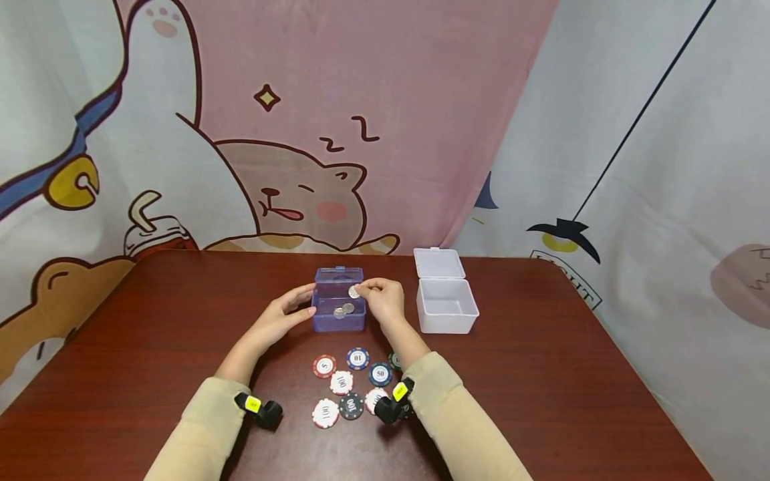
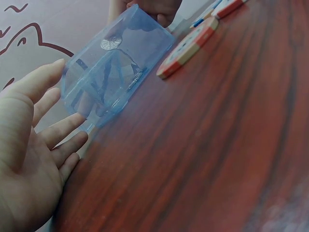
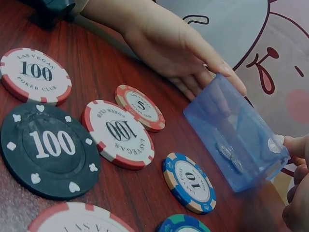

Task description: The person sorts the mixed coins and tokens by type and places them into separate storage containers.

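Observation:
A translucent blue box with its lid tipped back stands between my hands, several silver coins on its floor. My right hand pinches another silver coin between thumb and fingertips, over the right end of the box. In the right wrist view, that coin shows by the box wall. My left hand is spread along the left end of the box, thumb near the front corner. The left wrist view has its fingers fairly straight beside the clear plastic.
Several poker chips in red, white, blue, black and green lie in front of the box, some partly behind my right forearm. A white box with a raised lid stands to the right. A patterned curtain hangs behind the brown table.

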Motion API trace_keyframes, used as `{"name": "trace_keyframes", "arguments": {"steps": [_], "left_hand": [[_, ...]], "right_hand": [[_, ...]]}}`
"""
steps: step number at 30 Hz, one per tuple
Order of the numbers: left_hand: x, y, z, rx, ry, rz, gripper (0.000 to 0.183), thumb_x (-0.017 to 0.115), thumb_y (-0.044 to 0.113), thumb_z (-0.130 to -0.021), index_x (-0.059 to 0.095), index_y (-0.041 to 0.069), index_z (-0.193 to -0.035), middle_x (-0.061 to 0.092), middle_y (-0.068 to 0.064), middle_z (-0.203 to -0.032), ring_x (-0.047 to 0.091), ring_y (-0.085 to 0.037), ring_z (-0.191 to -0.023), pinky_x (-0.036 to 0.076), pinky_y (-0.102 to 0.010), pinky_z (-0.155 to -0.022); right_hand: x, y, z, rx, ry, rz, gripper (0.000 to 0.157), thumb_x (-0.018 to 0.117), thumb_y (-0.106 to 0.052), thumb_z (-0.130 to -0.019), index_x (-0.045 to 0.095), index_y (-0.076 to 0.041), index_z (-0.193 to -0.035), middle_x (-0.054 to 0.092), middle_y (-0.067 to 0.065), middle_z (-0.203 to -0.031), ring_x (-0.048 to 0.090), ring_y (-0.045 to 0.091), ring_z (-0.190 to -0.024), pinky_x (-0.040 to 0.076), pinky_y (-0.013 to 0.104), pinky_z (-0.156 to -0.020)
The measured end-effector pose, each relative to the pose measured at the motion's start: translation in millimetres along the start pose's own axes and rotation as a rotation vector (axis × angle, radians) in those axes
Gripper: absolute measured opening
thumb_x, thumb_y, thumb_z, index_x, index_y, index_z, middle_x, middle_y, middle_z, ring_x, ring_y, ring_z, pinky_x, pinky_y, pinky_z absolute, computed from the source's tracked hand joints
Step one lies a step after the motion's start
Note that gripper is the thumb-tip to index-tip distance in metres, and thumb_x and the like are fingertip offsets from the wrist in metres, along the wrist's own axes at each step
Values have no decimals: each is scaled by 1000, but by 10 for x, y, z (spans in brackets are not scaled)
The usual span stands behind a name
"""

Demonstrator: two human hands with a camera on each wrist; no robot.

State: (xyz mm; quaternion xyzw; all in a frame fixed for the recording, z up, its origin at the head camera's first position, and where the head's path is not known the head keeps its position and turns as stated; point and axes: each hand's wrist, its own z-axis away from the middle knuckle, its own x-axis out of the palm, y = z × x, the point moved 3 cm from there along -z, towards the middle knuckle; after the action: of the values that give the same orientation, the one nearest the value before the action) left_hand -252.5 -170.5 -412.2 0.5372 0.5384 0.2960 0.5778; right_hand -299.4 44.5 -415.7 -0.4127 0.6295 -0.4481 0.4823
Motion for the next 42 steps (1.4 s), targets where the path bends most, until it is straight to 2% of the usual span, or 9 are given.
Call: {"name": "trace_keyframes", "arguments": {"steps": [12,24,28,32,36,42], "left_hand": [[4,4,-1,-4,3,-5,56,62,7,-92,39,-6,-141,45,-30,-137,40,-43,-127,27,-59,-103],[-2,-9,-4,13,3,5,55,62,5,-92,40,-7,-141,44,-31,-136,39,-46,-127,26,-60,-103],[1,-13,-5,14,4,10,55,62,5,-91,40,-7,-140,44,-32,-136,39,-47,-127,26,-60,-102],[4,-15,-4,15,1,16,56,62,6,-91,39,-8,-140,44,-32,-136,38,-47,-127,26,-60,-102],[5,-10,0,14,-1,22,57,62,7,-91,39,-8,-141,43,-32,-136,38,-47,-127,26,-60,-102],[9,8,8,18,5,27,56,62,7,-91,39,-8,-140,44,-32,-136,37,-47,-128,25,-60,-103]], "right_hand": [[23,26,15,-54,31,40,9,79,-15,-77,76,-7,-75,57,-7,-59,43,7,-57,32,22,-51],[-15,64,17,-102,-18,67,14,82,-20,-76,76,-8,-79,68,-3,-73,49,10,-67,39,26,-60],[-34,37,39,-118,-46,90,16,82,-21,-76,76,-8,-83,64,-4,-68,47,11,-65,37,26,-60],[-54,13,52,-140,-77,125,18,79,-23,-79,76,-8,-90,51,-5,-59,43,10,-61,35,26,-57],[-74,-26,72,-171,-97,147,19,76,-22,-83,76,-8,-94,43,-5,-58,42,10,-59,34,26,-56],[-116,-110,125,-229,-121,140,18,73,-20,-86,75,-7,-97,47,-3,-63,45,11,-62,36,26,-58]]}}
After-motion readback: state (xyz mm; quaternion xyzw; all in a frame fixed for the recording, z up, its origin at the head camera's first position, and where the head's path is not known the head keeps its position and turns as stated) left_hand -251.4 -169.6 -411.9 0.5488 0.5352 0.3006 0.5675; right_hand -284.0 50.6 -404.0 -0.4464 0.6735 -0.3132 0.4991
